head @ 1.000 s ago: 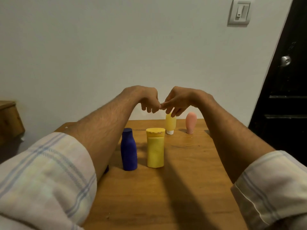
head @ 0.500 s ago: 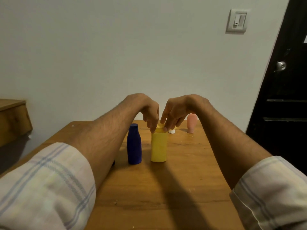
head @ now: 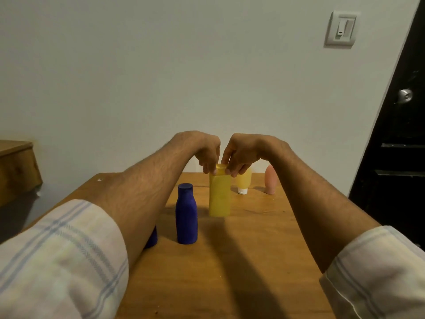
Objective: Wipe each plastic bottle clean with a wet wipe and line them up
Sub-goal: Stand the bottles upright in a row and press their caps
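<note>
On the tabletop [head: 253, 254], left hand [head: 207, 150] and right hand [head: 242, 153] each had a pinching grip atop the yellow bottle [head: 219, 196], seemingly light, stiff and safer grasped mid-body

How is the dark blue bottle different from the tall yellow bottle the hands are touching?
The dark blue bottle is round with a narrow neck; the tall yellow bottle is flat-sided with a wide cap. The left hand and right hand pinch the yellow one's cap; nothing touches the blue one. The blue one stands nearer the camera. Both stand upright on the wooden table.
</note>
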### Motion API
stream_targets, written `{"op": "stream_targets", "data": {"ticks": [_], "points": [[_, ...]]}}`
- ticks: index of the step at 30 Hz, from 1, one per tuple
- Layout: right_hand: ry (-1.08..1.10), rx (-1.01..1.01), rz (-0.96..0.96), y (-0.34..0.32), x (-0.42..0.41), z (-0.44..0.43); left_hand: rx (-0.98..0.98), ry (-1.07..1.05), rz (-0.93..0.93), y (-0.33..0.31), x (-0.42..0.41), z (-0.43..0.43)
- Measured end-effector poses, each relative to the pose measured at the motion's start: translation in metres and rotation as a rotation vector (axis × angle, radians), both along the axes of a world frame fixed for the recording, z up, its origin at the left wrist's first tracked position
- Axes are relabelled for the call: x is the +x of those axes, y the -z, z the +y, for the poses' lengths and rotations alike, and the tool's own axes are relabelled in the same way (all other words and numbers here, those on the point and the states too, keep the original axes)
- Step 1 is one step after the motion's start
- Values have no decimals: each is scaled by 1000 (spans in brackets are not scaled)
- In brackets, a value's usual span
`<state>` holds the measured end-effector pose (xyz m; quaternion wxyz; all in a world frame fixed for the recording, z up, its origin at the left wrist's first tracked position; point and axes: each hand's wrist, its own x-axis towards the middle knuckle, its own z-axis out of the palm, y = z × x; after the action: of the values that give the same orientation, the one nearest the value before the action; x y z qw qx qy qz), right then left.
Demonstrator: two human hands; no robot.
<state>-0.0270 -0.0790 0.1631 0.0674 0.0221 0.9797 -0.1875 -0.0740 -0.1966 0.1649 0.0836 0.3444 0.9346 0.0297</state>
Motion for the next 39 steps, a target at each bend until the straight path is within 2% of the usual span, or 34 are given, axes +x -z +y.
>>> {"op": "stream_targets", "data": {"ticks": [7,16,39], "points": [[-18,33,178,16,-54,16,-1,-88,244,14,-48,9],[-11,75,291,35,-91,25,43,-121,274,30,-86,23],[-3,22,305,53,-113,35,55,-151,252,44,-109,30]]}}
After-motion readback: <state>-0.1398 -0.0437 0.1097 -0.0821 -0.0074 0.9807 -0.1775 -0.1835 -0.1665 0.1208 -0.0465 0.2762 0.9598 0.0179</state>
